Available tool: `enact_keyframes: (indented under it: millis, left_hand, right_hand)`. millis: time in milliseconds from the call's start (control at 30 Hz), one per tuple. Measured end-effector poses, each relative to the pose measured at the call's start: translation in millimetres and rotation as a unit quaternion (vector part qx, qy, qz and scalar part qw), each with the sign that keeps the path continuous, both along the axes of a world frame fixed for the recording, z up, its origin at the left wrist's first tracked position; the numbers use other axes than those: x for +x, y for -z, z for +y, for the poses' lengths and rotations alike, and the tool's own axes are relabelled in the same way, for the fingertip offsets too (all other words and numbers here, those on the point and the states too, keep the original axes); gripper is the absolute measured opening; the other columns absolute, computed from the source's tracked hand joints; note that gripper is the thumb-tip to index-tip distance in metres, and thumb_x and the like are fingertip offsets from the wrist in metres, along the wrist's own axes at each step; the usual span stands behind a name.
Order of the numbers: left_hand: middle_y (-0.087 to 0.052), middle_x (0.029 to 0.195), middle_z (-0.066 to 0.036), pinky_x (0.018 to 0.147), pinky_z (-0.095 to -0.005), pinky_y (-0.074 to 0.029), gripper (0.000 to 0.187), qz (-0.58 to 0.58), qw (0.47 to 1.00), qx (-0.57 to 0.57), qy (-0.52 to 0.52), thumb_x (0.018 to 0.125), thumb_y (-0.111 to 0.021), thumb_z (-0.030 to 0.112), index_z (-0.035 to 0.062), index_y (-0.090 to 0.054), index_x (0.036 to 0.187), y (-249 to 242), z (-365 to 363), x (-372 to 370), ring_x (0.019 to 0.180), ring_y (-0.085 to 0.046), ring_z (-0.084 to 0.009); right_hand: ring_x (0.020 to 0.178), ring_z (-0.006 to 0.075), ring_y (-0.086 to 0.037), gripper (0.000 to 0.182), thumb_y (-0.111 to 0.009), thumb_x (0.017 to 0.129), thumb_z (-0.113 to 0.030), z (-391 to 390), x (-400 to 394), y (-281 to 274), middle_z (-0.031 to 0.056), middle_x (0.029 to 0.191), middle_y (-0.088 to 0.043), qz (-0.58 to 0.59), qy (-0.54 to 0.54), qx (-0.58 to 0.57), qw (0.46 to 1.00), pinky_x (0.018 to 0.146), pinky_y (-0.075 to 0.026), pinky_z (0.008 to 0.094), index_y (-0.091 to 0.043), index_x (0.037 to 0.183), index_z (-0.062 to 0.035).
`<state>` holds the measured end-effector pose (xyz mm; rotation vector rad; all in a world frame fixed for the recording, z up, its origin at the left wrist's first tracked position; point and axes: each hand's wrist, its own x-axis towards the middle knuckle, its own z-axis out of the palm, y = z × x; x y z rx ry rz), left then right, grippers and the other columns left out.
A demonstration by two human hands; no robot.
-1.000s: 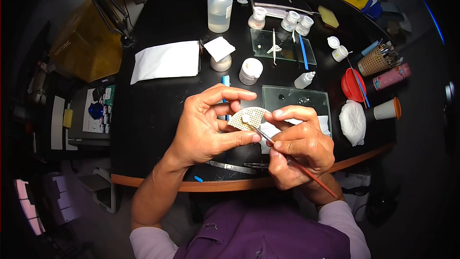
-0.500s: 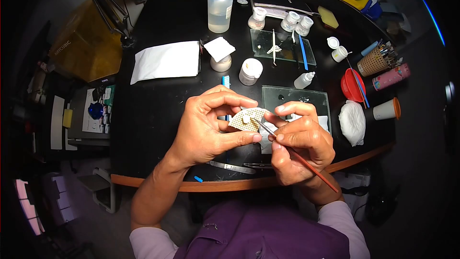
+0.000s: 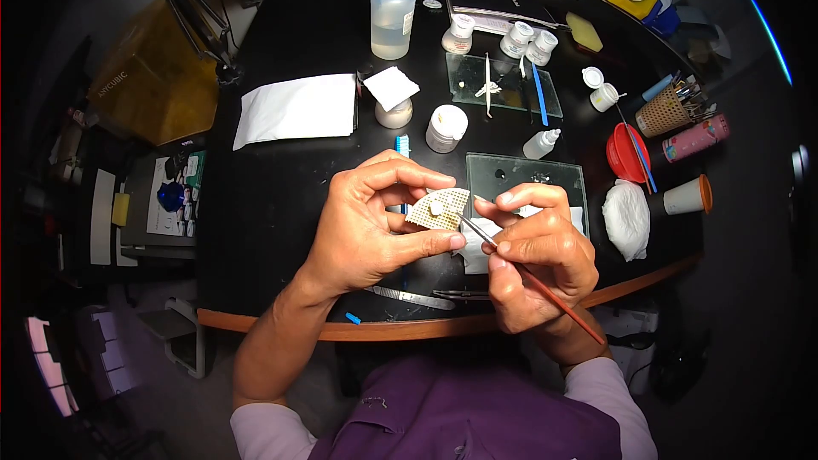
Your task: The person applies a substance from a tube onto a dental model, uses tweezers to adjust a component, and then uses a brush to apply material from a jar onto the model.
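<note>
My left hand (image 3: 358, 226) holds a perforated, wedge-shaped firing tray (image 3: 452, 200) by its edges, between the thumb below and the fingers above. A small whitish tooth-shaped piece (image 3: 436, 208) sits on the tray. In my right hand (image 3: 550, 260) is a thin brush (image 3: 554, 297) with a reddish-brown handle, gripped like a pen. Its tip is by the tray's right edge, apart from the whitish piece. Beneath my hands lie a folded white tissue (image 3: 477, 255) and a dark glass plate (image 3: 528, 170). A blue-bristled toothbrush (image 3: 402, 146) is partly hidden behind my left hand.
Metal tweezers (image 3: 413, 297) lie near the wooden front edge. Beyond my hands stand a white jar (image 3: 446, 128), a small dropper bottle (image 3: 541, 144) and a large clear bottle (image 3: 392, 21). To the right are a red bowl (image 3: 629, 153), a cup (image 3: 687, 195) and cotton (image 3: 626, 220).
The brush tip has moved right and slightly down, away from the whitish piece, along with my right hand. My left hand and the tray have barely shifted.
</note>
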<state>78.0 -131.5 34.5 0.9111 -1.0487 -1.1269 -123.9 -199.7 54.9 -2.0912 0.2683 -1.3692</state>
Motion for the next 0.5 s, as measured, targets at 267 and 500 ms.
enact_keyframes:
  millis: [267, 500]
  left_hand:
    - [-0.062, 0.122, -0.016, 0.094, -0.0337, -0.067, 0.048, 0.005, 1.0, 0.008, -0.012, 0.074, -0.09, -0.014, -0.0085, -0.069, 0.117, 3.0, 0.2, -3.5, 0.112, -0.074, -0.0258]
    - [-0.068, 0.123, -0.018, 0.096, -0.035, -0.066, 0.049, 0.029, 0.998, 0.049, 0.006, 0.077, -0.088, -0.013, -0.0114, -0.067, 0.121, -1.5, 1.2, -2.4, 0.112, -0.074, -0.0254]
  right_hand:
    - [0.099, 0.0351, -0.07, 0.022, -0.068, 0.068, 0.012, 0.6, 5.2, 7.0, 0.011, 0.078, -0.068, -0.021, -0.007, 0.039, 0.999, 0.083, -0.065, 0.0397, -0.067, 0.088, 0.0015]
    - [0.1, 0.0356, -0.071, 0.019, -0.068, 0.072, 0.011, -0.9, 7.4, 6.9, 0.0113, 0.079, -0.068, -0.018, 0.002, 0.035, 0.999, 0.084, -0.065, 0.0402, -0.067, 0.089, 0.0028]
